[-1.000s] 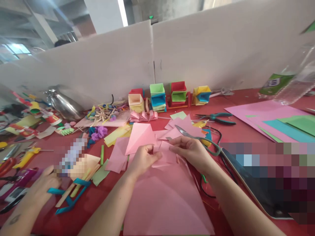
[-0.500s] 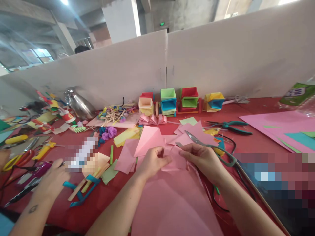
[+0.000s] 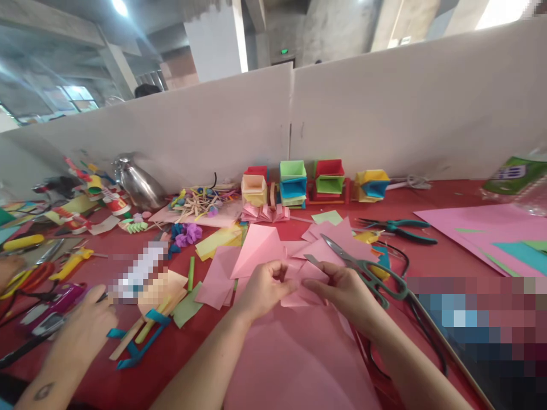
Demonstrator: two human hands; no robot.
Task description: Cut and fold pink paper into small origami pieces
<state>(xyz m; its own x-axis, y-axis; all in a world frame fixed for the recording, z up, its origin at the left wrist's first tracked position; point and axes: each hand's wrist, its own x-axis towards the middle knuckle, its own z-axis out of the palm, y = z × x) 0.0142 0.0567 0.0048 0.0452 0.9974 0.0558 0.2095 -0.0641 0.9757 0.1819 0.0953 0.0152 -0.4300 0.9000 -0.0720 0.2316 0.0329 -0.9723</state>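
Observation:
My left hand (image 3: 265, 289) and my right hand (image 3: 348, 291) face each other over pink paper, both closed in a pinch. Between them is a small pink paper piece (image 3: 315, 280), gripped by the right thumb and fingers. The left thumb and forefinger pinch at its left side; their tips partly hide the paper. Under my wrists lies a large pink sheet (image 3: 294, 353). A folded pink piece (image 3: 258, 247) rests just beyond my left hand. Scissors (image 3: 363, 267) with grey-green handles lie beside my right hand, blades pointing away.
Folded colourful paper boxes (image 3: 293, 187) stand along the white partition (image 3: 192, 131). Pliers (image 3: 401, 229) and a pink sheet (image 3: 465, 228) lie to the right. At left, another person's hand (image 3: 83, 322) works near blue strips (image 3: 141, 353). A metal jug (image 3: 139, 182) stands behind.
My right hand has come slightly left, nearer my left hand, with the pink paper piece. The other person's hand has shifted a little left and down. The view has tilted slightly up.

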